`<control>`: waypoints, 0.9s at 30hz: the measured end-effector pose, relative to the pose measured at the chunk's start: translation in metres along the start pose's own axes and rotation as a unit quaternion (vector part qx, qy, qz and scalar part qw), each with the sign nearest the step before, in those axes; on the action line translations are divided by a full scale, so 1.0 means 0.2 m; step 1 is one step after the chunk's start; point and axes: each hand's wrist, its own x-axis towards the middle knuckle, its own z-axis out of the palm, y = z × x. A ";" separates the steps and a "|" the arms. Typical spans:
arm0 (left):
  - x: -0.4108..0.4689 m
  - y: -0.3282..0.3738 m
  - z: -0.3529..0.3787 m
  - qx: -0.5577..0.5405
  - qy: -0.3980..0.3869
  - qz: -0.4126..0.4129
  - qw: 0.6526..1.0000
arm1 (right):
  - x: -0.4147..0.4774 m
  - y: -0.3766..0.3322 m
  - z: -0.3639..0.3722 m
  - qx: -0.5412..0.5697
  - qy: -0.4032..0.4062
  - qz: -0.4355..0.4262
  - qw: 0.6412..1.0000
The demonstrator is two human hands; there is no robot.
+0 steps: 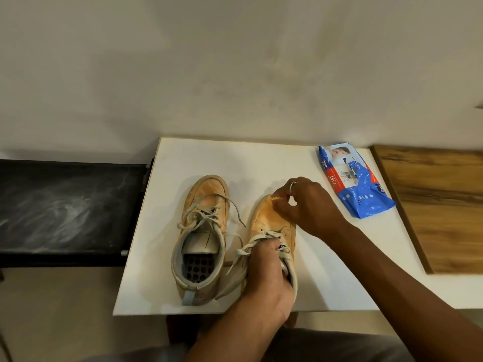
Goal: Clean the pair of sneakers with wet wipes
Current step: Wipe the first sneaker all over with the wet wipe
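Pinching a small crumpled wipe (276, 200) against the toe of one sneaker (271, 226), the right hand (311, 205) works with fingers (283, 205) curled. The left hand (266, 273) grips that sneaker's collar and laces. The other sneaker (203, 231) lies just beside it on the white counter (339, 270), with the wipes pack (352, 184) near the far edge.

The left hand (266, 273) grips one sneaker (271, 220) by its near end on the tabletop (183, 163); the right hand (305, 205) pinches a wipe (277, 198) at its toe. The other sneaker (201, 239) lies just left of the left hand, and the wet wipes pack (352, 178) lies beyond the right hand, to its right.
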 end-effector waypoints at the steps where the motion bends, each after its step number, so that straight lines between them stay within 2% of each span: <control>1: 0.00 0.00 0.00 0.001 -0.001 0.001 1.000 | -0.01 0.00 0.01 0.012 -0.031 -0.017 0.999; 3: 0.00 0.00 0.00 0.005 -0.002 0.002 1.000 | -0.04 0.00 0.03 0.015 -0.076 -0.026 0.997; 7: 0.00 0.01 0.00 0.001 -0.004 -0.005 1.000 | -0.02 0.03 -0.01 -0.023 -0.015 0.019 0.999; 8: 0.00 0.01 0.00 0.001 0.000 -0.003 1.000 | -0.03 0.03 -0.01 -0.030 -0.020 0.022 0.999; 12: 0.00 0.01 0.00 0.008 -0.002 -0.006 1.000 | -0.05 0.00 -0.01 -0.047 -0.117 0.015 0.992; 17: -0.02 0.01 0.01 0.002 0.002 -0.008 1.000 | -0.03 0.03 -0.04 -0.061 -0.076 0.036 0.995; 21: -0.03 0.02 0.01 0.007 0.006 -0.006 1.000 | -0.04 0.04 -0.03 -0.063 -0.142 0.041 0.987; 25: -0.02 0.02 0.02 0.010 0.011 -0.001 1.000 | -0.03 0.03 -0.04 -0.068 -0.080 0.071 0.992; 27: -0.01 0.01 0.01 0.012 0.006 -0.004 1.000 | -0.04 0.01 -0.02 -0.051 -0.095 0.062 0.992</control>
